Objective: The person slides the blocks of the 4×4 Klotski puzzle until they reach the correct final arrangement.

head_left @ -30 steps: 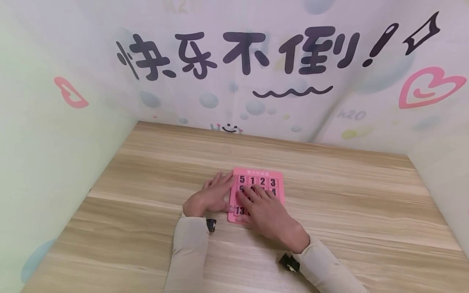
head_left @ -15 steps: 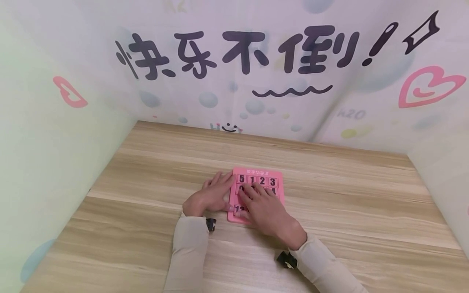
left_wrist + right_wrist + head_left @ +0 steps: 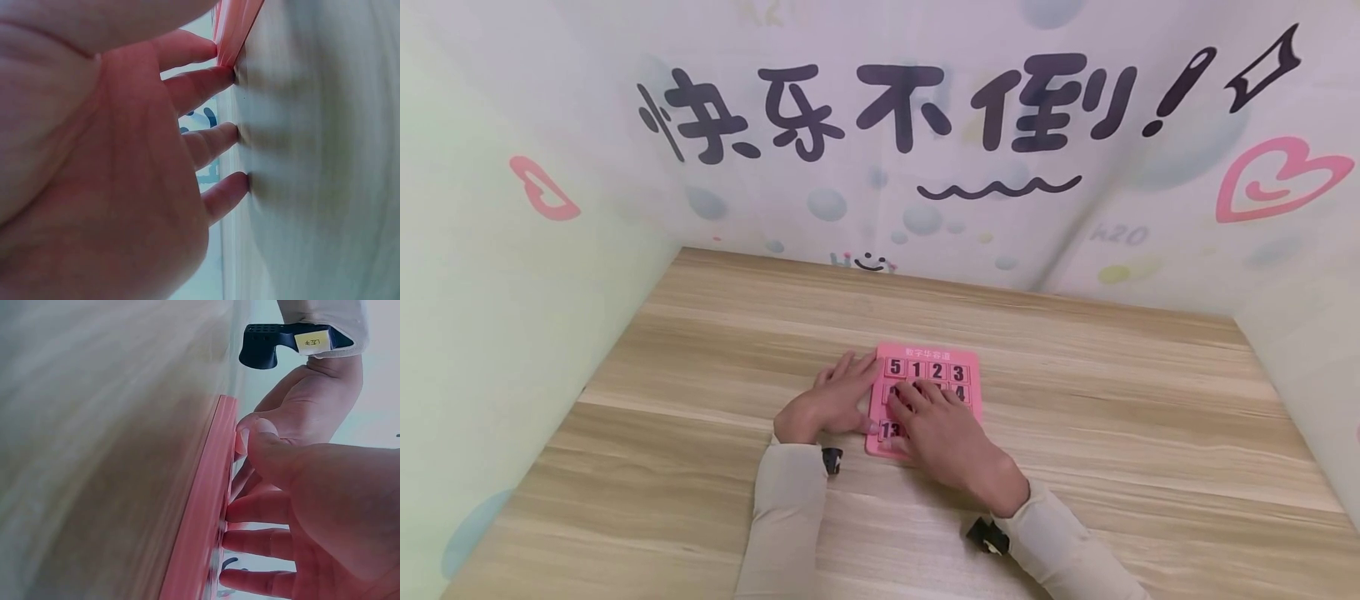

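A pink sliding number puzzle lies flat on the table, its black-numbered tiles in rows. The top row reads 5, 1, 2, 3; a 13 tile shows at lower left. My left hand rests against the puzzle's left edge, thumb near the lower corner. In the left wrist view, its outstretched fingers reach down to the wood, the upper ones by the pink edge. My right hand lies over the middle and lower tiles, hiding many. Its fingers touch the puzzle's face, nearly straight, in the right wrist view.
The wood-grain table spreads around the puzzle. A white printed backdrop with large black characters stands along its back edge, with pale walls at both sides. Black wrist cameras hang below the sleeves.
My right hand shifts slightly over the tiles, and its thumb moves on and off the area by the 13 tile. The left hand and the puzzle stay in place.
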Tool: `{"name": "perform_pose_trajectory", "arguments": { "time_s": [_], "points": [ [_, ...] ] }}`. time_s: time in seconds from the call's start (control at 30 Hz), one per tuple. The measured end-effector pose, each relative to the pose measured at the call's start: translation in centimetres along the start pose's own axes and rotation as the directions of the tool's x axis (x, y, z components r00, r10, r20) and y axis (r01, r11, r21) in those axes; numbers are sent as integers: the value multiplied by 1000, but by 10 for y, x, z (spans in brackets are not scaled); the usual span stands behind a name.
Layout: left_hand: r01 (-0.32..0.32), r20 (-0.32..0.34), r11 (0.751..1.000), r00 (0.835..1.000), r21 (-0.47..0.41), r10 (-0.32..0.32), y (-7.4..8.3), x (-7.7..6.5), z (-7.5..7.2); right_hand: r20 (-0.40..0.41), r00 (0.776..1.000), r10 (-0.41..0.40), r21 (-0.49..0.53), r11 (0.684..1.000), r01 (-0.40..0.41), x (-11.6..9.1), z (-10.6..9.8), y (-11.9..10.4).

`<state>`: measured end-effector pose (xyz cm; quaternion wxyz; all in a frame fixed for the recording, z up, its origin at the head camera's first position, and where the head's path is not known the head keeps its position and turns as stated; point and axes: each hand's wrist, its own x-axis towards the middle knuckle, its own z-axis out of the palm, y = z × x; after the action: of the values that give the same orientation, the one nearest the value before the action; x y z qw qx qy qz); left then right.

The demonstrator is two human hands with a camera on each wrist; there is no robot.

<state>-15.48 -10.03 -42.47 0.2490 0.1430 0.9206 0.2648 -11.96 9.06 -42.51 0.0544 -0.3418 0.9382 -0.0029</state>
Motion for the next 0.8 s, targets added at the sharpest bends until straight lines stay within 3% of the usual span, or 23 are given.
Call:
{"name": "perform_pose_trajectory", "arguments": {
  "time_s": [0.8],
  "points": [
    [-28,-15,1000,1000,-6,27,1,-3,-1,7,1000,-22,22,1000,22,-4,-4,-6]
  ]
}}
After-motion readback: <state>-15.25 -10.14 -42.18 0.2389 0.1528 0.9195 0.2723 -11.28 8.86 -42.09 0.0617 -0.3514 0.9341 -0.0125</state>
